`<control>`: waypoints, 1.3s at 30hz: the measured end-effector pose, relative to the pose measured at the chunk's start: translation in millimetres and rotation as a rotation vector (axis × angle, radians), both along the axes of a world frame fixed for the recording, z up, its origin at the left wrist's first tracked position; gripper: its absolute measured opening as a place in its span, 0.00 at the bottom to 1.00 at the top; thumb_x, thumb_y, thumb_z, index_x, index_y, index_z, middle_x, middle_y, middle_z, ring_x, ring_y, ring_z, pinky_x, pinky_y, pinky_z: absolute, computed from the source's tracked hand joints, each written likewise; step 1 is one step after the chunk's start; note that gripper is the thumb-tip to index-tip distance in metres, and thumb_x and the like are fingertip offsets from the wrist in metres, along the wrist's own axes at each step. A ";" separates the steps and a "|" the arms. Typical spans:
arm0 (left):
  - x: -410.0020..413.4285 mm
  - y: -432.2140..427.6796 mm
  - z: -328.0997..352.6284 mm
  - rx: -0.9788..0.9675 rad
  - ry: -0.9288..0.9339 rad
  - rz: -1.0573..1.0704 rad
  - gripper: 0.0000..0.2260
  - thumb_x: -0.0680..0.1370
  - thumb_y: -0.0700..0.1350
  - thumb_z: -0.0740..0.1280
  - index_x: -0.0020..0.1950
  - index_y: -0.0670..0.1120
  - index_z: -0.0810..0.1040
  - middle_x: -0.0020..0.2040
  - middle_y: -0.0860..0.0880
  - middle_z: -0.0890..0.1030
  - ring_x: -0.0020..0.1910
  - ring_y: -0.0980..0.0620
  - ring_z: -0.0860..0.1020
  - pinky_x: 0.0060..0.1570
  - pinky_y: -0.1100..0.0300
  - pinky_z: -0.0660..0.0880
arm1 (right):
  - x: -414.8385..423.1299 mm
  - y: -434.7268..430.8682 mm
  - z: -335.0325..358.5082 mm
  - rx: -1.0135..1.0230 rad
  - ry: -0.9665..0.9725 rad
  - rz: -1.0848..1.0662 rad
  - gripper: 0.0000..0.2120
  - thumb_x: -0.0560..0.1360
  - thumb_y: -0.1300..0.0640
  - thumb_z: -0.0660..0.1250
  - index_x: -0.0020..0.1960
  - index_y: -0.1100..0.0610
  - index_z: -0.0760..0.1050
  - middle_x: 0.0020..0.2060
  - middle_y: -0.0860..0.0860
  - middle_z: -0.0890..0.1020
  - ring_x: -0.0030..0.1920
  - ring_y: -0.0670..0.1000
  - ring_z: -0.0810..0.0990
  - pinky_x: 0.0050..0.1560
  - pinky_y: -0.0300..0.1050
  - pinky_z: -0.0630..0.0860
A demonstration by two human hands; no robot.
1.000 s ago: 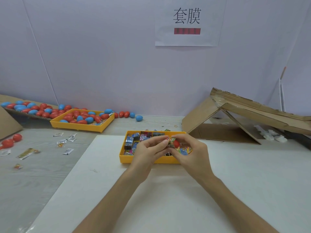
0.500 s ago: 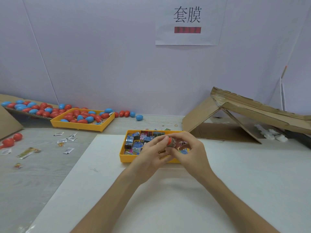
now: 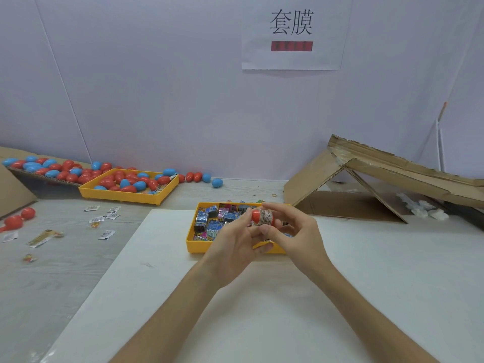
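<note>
I see a small red plastic egg [image 3: 257,215] lying sideways between my fingers. My left hand [image 3: 231,248] cups its bare end, and my right hand [image 3: 297,233] pinches its printed film sleeve [image 3: 267,218].

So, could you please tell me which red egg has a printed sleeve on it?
The red egg held by the left hand and right hand; the others look bare.

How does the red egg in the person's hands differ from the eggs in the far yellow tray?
The held egg wears a printed sleeve; the tray eggs are bare. The held egg is pinched between left hand and right hand; the tray eggs lie piled in the far tray. Both are smooth and egg-shaped.
</note>
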State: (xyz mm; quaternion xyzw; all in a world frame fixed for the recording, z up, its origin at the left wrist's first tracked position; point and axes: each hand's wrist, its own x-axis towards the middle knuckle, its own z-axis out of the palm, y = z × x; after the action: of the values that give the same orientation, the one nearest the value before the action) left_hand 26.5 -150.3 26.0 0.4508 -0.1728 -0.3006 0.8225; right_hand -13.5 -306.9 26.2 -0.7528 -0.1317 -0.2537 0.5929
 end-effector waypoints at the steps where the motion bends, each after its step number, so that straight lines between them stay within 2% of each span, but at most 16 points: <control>1: 0.4 -0.1 -0.1 -0.002 0.003 0.002 0.21 0.82 0.57 0.59 0.63 0.46 0.83 0.59 0.43 0.82 0.64 0.46 0.78 0.63 0.50 0.71 | -0.1 -0.6 -0.2 0.006 0.003 0.002 0.18 0.72 0.62 0.77 0.59 0.48 0.82 0.50 0.48 0.86 0.53 0.50 0.84 0.52 0.45 0.80; 7: 1.2 -0.3 -0.5 0.003 0.009 -0.005 0.21 0.82 0.58 0.57 0.59 0.50 0.85 0.59 0.45 0.83 0.62 0.49 0.78 0.59 0.52 0.72 | 0.5 -1.0 0.5 -0.004 0.005 0.003 0.15 0.73 0.63 0.76 0.58 0.51 0.83 0.49 0.49 0.87 0.52 0.52 0.85 0.52 0.51 0.81; 12: 1.3 0.4 -0.5 -0.031 0.004 -0.032 0.21 0.83 0.55 0.58 0.68 0.44 0.78 0.62 0.43 0.82 0.59 0.49 0.79 0.52 0.56 0.78 | 0.7 -1.8 0.6 -0.013 -0.014 0.015 0.14 0.73 0.63 0.76 0.57 0.52 0.83 0.49 0.49 0.87 0.52 0.53 0.84 0.51 0.50 0.81; 16: 0.0 1.0 0.3 -0.030 -0.014 -0.037 0.24 0.83 0.54 0.58 0.74 0.41 0.71 0.63 0.42 0.81 0.62 0.46 0.76 0.53 0.55 0.76 | 0.2 -1.9 1.7 -0.012 -0.031 0.012 0.14 0.71 0.59 0.76 0.56 0.50 0.83 0.48 0.49 0.86 0.52 0.53 0.84 0.50 0.46 0.80; 21: -1.3 0.8 0.4 -0.033 -0.040 -0.039 0.25 0.83 0.53 0.59 0.75 0.41 0.69 0.65 0.41 0.79 0.58 0.48 0.77 0.54 0.54 0.75 | 0.3 -1.1 2.4 -0.026 -0.046 -0.014 0.15 0.70 0.57 0.77 0.55 0.47 0.84 0.45 0.47 0.86 0.50 0.53 0.83 0.47 0.44 0.79; 24: -1.8 0.3 0.9 -0.012 -0.047 -0.036 0.24 0.83 0.54 0.57 0.75 0.42 0.70 0.67 0.40 0.78 0.61 0.45 0.75 0.57 0.51 0.73 | -0.4 -0.2 1.4 -0.043 -0.061 -0.033 0.15 0.69 0.57 0.77 0.55 0.46 0.83 0.45 0.46 0.85 0.49 0.53 0.83 0.47 0.44 0.79; 28: -1.9 -1.6 -0.4 0.013 -0.027 0.016 0.22 0.84 0.53 0.59 0.72 0.40 0.73 0.68 0.37 0.77 0.70 0.38 0.74 0.73 0.42 0.68 | -1.1 3.0 -2.4 -0.163 -0.188 -0.140 0.22 0.68 0.66 0.77 0.58 0.50 0.80 0.48 0.45 0.83 0.52 0.52 0.83 0.51 0.44 0.79; 31: -1.0 -1.4 -3.0 -0.002 -0.090 0.091 0.20 0.83 0.48 0.64 0.69 0.36 0.73 0.61 0.38 0.77 0.62 0.41 0.75 0.66 0.50 0.74 | -0.2 2.8 -3.9 -0.249 -0.273 -0.181 0.29 0.66 0.70 0.75 0.63 0.50 0.77 0.49 0.44 0.80 0.52 0.51 0.81 0.52 0.42 0.78; 33: 0.5 0.2 -2.8 -0.012 -0.116 0.125 0.16 0.82 0.45 0.65 0.67 0.37 0.76 0.60 0.34 0.77 0.62 0.41 0.75 0.65 0.51 0.75 | -0.3 3.6 -3.9 -0.215 -0.252 -0.155 0.30 0.67 0.64 0.76 0.66 0.48 0.74 0.52 0.43 0.79 0.54 0.51 0.81 0.52 0.41 0.78; 35: 1.4 1.8 -1.3 -0.044 -0.108 0.132 0.16 0.83 0.44 0.64 0.69 0.39 0.76 0.66 0.31 0.76 0.63 0.42 0.76 0.67 0.48 0.74 | -1.1 5.4 -2.8 -0.127 -0.191 -0.112 0.28 0.69 0.55 0.76 0.67 0.47 0.72 0.54 0.43 0.79 0.56 0.52 0.81 0.51 0.42 0.79; 36: 1.6 2.8 0.4 -0.064 -0.102 0.133 0.16 0.83 0.43 0.64 0.69 0.41 0.77 0.68 0.32 0.75 0.63 0.43 0.77 0.65 0.50 0.77 | -1.5 5.7 -2.2 -0.095 -0.172 -0.104 0.26 0.70 0.51 0.76 0.66 0.47 0.73 0.54 0.43 0.80 0.56 0.52 0.81 0.51 0.44 0.80; 39: 0.3 4.8 3.5 -0.094 -0.103 0.126 0.15 0.81 0.43 0.66 0.67 0.45 0.80 0.65 0.36 0.79 0.63 0.46 0.80 0.57 0.57 0.79 | -1.2 4.6 -1.3 -0.067 -0.142 -0.104 0.15 0.72 0.50 0.74 0.58 0.47 0.78 0.50 0.45 0.82 0.53 0.52 0.83 0.49 0.53 0.82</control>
State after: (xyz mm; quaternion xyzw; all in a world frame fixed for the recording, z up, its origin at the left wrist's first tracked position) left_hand 26.8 -145.5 29.5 0.4364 -0.2005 -0.2163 0.8500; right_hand -14.7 -302.3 24.9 -0.7582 -0.1425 -0.3321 0.5427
